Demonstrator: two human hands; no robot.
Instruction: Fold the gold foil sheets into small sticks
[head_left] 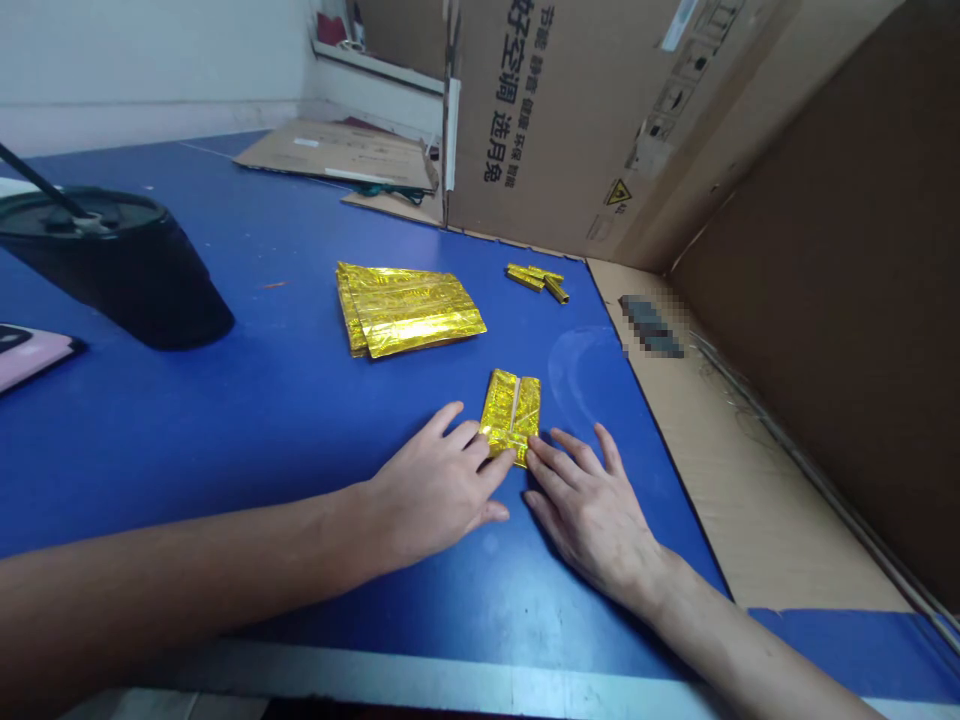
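Observation:
A partly folded sheet of shiny gold foil paper (499, 400) lies flat on the blue table, its two sides folded inward to a narrow gap and its near edge folded over. My left hand (442, 480) rests its fingertips on the near left part of the foil paper, fingers stretched out. At the near right corner, my right hand (589, 500) touches the foil paper with its fingertips, its other fingers spread. A stack of gold foil sheets (420, 310) lies farther back to the left. Several small folded gold foil pieces (536, 280) lie beyond, near the cardboard.
A dark cup with a straw (142, 270) stands at the left, beside a pink object (34, 355) at the edge of view. A large cardboard box (555, 130) rises at the back and right. Flattened cardboard (337, 155) lies at the far left of it.

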